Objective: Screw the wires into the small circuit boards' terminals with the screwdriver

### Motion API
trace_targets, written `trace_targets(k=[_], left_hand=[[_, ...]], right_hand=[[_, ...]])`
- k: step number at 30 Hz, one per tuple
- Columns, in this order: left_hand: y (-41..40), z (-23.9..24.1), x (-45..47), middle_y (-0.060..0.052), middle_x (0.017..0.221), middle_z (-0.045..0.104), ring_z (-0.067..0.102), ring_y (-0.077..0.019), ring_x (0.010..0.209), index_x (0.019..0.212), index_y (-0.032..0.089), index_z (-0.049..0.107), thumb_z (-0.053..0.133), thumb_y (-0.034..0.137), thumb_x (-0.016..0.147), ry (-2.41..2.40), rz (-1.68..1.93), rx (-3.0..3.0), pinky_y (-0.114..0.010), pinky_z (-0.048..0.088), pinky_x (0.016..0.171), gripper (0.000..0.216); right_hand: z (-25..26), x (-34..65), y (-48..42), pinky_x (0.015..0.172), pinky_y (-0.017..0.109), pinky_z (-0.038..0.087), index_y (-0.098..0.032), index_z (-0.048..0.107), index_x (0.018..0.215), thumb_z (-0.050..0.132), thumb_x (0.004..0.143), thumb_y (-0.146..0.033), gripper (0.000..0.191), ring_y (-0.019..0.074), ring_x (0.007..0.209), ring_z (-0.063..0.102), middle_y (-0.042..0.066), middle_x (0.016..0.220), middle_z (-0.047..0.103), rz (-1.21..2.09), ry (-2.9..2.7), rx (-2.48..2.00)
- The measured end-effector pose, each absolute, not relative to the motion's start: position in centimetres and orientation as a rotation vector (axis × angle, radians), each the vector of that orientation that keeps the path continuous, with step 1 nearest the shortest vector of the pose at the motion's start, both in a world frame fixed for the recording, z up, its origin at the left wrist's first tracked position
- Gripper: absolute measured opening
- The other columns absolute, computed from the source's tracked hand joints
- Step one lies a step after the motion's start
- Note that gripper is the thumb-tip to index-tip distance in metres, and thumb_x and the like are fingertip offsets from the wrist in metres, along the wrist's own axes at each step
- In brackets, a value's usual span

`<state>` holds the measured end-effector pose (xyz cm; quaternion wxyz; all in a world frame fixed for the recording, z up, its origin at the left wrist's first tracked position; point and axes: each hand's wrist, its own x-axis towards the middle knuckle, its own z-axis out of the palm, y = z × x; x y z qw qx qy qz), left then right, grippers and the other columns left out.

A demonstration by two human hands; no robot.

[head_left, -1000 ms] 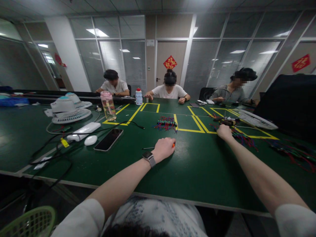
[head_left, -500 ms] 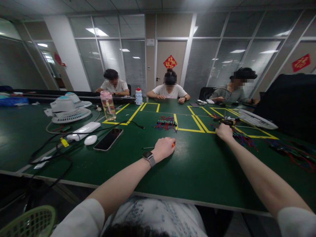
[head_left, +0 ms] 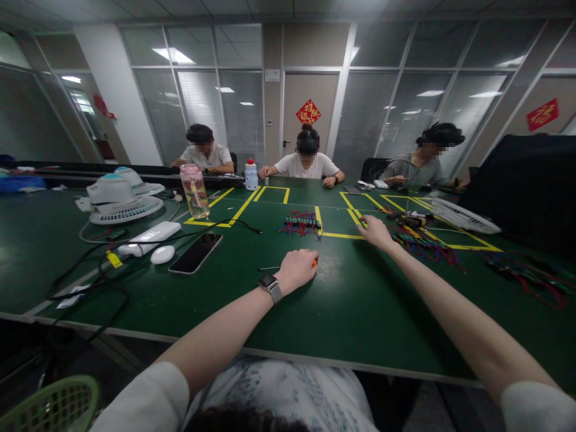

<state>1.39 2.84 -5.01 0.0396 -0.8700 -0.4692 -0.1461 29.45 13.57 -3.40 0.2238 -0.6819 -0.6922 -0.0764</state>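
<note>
My left hand (head_left: 297, 269) rests on the green table (head_left: 351, 300), closed round a thin screwdriver (head_left: 274, 267) whose orange handle tip pokes out past the knuckles and whose metal shaft sticks out to the left. My right hand (head_left: 375, 231) is stretched far over the table beside a yellow tape line, fingers curled; it seems to pinch a small part that I cannot make out. A bundle of red, blue and green wired connectors (head_left: 300, 223) lies beyond both hands. More coloured wires (head_left: 425, 246) lie just right of my right hand.
A phone (head_left: 197, 252), white mouse (head_left: 162, 254), power strip (head_left: 144, 237), cables, two fans (head_left: 119, 201) and a pink bottle (head_left: 194, 191) sit on the left. Three people sit at the far side. Another fan (head_left: 465, 216) and a dark chair back (head_left: 526, 186) are on the right.
My right hand has moved left and slightly nearer the middle, away from the wire pile on the right. My left hand has stayed where it was on the screwdriver.
</note>
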Motion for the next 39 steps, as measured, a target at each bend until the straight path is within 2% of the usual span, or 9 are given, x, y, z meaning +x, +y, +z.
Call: trace_targets(k=[5,8,10,16,22,27,33,36,39], left_hand=[[2.8,-5.1,1.4,-0.008,0.096,0.069,0.067,-0.0231,0.083,0.102,0.021,0.061,0.046,0.027,0.089,-1.425,-0.442,-2.66,-0.033,0.051,0.07,0.021],[2.8,-5.2,1.4,-0.008,0.097,0.069,0.067,-0.0231,0.084,0.103,0.021,0.06,0.045,0.027,0.089,-1.425,-0.433,-2.653,-0.033,0.051,0.072,0.022],[2.8,-5.2,1.5,-0.009,0.097,0.069,0.067,-0.0231,0.085,0.104,0.021,0.06,0.044,0.027,0.09,-1.429,-0.424,-2.65,-0.033,0.051,0.073,0.022],[2.6,-5.1,1.6,-0.01,0.098,0.069,0.067,-0.0241,0.087,0.103,0.02,0.06,0.042,0.028,0.091,-1.448,-0.398,-2.651,-0.035,0.052,0.075,0.023],[2.3,-4.9,1.6,-0.01,0.099,0.069,0.068,-0.0233,0.088,0.104,0.02,0.059,0.044,0.028,0.091,-1.47,-0.38,-2.654,-0.034,0.052,0.076,0.021],[2.4,-4.7,1.6,-0.01,0.098,0.069,0.068,-0.0232,0.088,0.105,0.021,0.06,0.045,0.028,0.09,-1.471,-0.378,-2.659,-0.034,0.052,0.074,0.022],[1.8,-4.1,2.0,-0.01,0.092,0.069,0.068,-0.0245,0.082,0.098,0.018,0.062,0.042,0.034,0.091,-1.505,-0.437,-2.615,-0.035,0.052,0.072,0.027],[1.2,-3.1,2.3,-0.011,0.099,0.067,0.066,-0.024,0.087,0.112,0.018,0.057,0.036,0.043,0.093,-1.516,-0.549,-2.571,-0.035,0.051,0.076,0.038],[1.1,-1.8,2.1,-0.009,0.103,0.065,0.063,-0.0214,0.092,0.116,0.017,0.053,0.036,0.027,0.093,-1.442,-0.955,-2.583,-0.033,0.05,0.081,0.031]], right_hand=[[-6.7,23.7,15.3,0.096,0.028,0.045,-0.012,0.051,0.132,0.048,0.092,-0.026,0.042,0.019,0.112,0.06,0.012,0.126,0.062,0.013,-2.08,-1.713],[-7.4,21.3,15.9,0.097,0.031,0.044,-0.018,0.039,0.142,0.046,0.092,-0.026,0.051,0.0209,0.116,0.059,0.009,0.13,0.06,0.055,-2.112,-1.702],[-7.4,20.3,16.1,0.098,0.035,0.044,-0.021,0.038,0.143,0.045,0.091,-0.026,0.053,0.0238,0.116,0.058,0.008,0.13,0.06,0.055,-2.123,-1.723],[-6.5,19.4,15.9,0.097,0.033,0.043,-0.021,0.053,0.133,0.039,0.093,-0.025,0.043,0.0243,0.118,0.056,0.009,0.132,0.058,0.017,-2.138,-1.795],[-6.1,21.0,15.3,0.082,0.03,0.047,-0.015,0.068,0.108,0.043,0.093,-0.032,0.034,0.0256,0.099,0.065,0.016,0.105,0.07,-0.075,-2.004,-1.933],[-5.7,23.9,13.9,0.075,0.028,0.046,-0.011,0.071,0.093,0.055,0.085,-0.024,0.022,0.0256,0.093,0.065,0.017,0.094,0.071,-0.147,-1.897,-1.977],[-6.5,25.7,10.8,0.077,0.027,0.045,-0.012,0.069,0.092,0.051,0.082,-0.012,0.021,0.0209,0.088,0.063,0.012,0.094,0.07,-0.146,-1.909,-1.841],[-7.1,25.5,8.5,0.077,0.027,0.045,-0.013,0.068,0.09,0.053,0.08,-0.013,0.018,0.0196,0.084,0.062,0.01,0.092,0.068,-0.122,-1.957,-1.74],[-7.4,24.5,6.0,0.073,0.028,0.047,-0.015,0.068,0.088,0.056,0.078,-0.015,0.016,0.019,0.08,0.061,0.008,0.086,0.067,-0.025,-2.024,-1.533]])
